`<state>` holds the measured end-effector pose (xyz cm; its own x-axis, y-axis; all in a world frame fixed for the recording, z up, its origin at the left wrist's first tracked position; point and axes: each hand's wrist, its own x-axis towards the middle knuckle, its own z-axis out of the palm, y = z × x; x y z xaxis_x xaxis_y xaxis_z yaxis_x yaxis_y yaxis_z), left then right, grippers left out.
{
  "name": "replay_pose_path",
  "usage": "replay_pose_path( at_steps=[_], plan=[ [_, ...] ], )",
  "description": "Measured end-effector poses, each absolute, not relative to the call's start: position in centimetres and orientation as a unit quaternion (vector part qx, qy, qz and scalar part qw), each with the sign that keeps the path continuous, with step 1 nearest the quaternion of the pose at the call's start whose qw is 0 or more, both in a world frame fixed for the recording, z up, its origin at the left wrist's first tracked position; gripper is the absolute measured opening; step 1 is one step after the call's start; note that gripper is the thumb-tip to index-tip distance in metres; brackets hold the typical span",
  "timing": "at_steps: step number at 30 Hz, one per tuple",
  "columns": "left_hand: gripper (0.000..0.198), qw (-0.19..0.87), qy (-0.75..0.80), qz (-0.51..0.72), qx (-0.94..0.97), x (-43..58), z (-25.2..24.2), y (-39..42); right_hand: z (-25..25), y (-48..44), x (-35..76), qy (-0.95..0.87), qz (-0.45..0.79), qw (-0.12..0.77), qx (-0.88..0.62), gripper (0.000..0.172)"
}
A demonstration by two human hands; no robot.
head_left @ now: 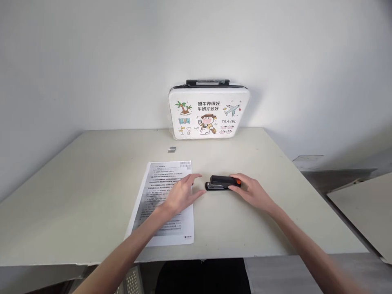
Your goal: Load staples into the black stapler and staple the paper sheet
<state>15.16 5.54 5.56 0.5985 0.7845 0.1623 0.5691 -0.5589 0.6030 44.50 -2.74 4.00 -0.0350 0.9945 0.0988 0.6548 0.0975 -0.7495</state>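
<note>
A black stapler (219,182) with an orange part at its rear lies on the table, its front end pointing left. My right hand (249,190) grips the rear of the stapler between thumb and fingers. Over the right part of a printed paper sheet (159,228) is my left hand (183,192), its thumb and fingers apart and nothing between them. Its fingertips reach just short of the stapler's front. Small silver staple strips (172,150) lie behind the sheet.
A white case (196,114) with cartoon prints and a black handle leans against the wall at the back of the table (76,192). Below the front edge is a black seat (202,277). Another pale surface (364,212) stands at the right.
</note>
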Motion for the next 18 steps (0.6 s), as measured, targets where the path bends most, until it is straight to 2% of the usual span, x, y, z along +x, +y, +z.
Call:
replay_pose_path(
  at_steps=[5,11,18],
  plan=[
    [0.029,0.227,0.289,0.174,0.914,17.4,4.6,4.9,4.0,-6.3,43.8,-0.650,0.302,0.349,-0.604,0.035],
    [0.032,0.264,0.276,0.186,0.905,17.5,4.3,4.5,2.9,-7.1,43.1,-0.573,0.307,0.406,-0.643,0.048],
    [0.025,0.327,0.286,0.211,0.876,17.4,3.7,4.5,2.3,-6.4,43.2,-0.614,0.240,0.399,-0.637,0.042]
  ],
)
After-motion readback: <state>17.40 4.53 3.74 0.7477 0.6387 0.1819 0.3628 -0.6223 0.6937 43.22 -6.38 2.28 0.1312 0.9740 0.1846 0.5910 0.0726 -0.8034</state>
